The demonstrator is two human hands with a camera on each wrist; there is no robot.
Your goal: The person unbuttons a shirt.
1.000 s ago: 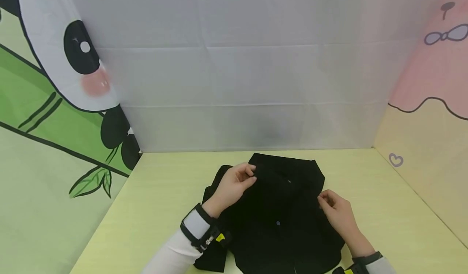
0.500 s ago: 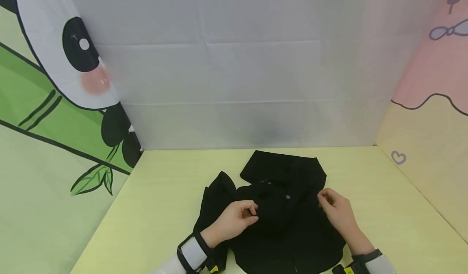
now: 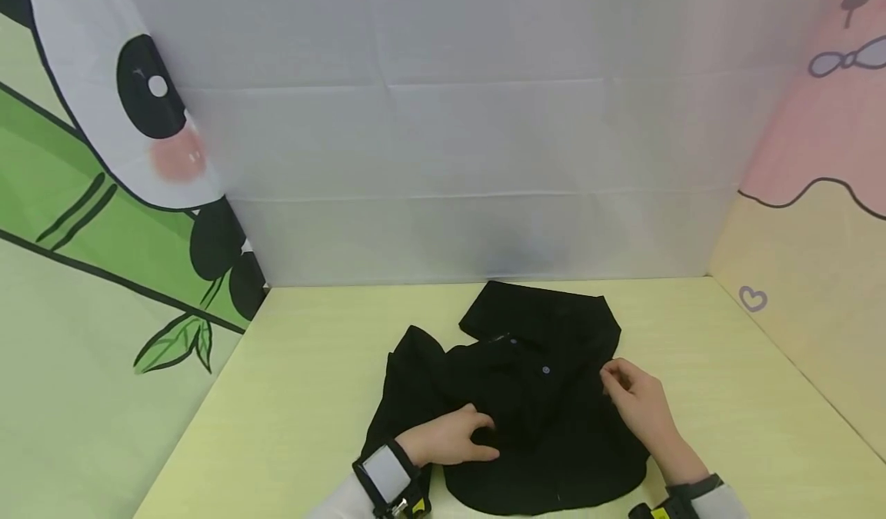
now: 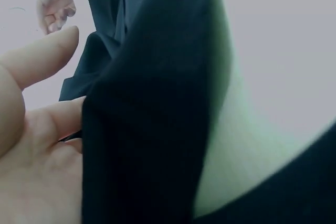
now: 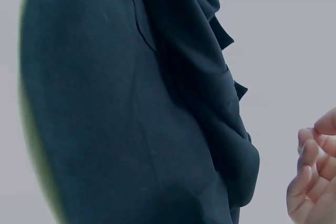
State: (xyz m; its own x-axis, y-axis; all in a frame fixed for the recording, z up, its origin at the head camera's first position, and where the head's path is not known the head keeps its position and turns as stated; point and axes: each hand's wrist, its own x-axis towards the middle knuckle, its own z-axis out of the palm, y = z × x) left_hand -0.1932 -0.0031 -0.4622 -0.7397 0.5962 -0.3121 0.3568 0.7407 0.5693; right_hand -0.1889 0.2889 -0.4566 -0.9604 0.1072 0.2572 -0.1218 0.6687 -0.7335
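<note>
Two cartoon walls (image 3: 83, 196) flank yellow table (image 3: 304, 365) and garment (image 3: 554, 419), left hand (image 3: 448, 436) unclenched, right hand (image 3: 640, 404) slack, empty.

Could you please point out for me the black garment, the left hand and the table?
Garment (image 3: 547, 419): head view, cloth below the buttons.
Left hand (image 3: 444, 437): head view, back of the hand.
Table (image 3: 298, 380): head view, bare top.

White sleeves (image 3: 342, 500); black wrist straps (image 3: 695, 487), yellow marks (image 3: 661, 514).

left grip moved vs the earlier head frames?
Yes. Measured from the back edge of the table, the left grip has come toward the person, lower over the black shirt.
</note>
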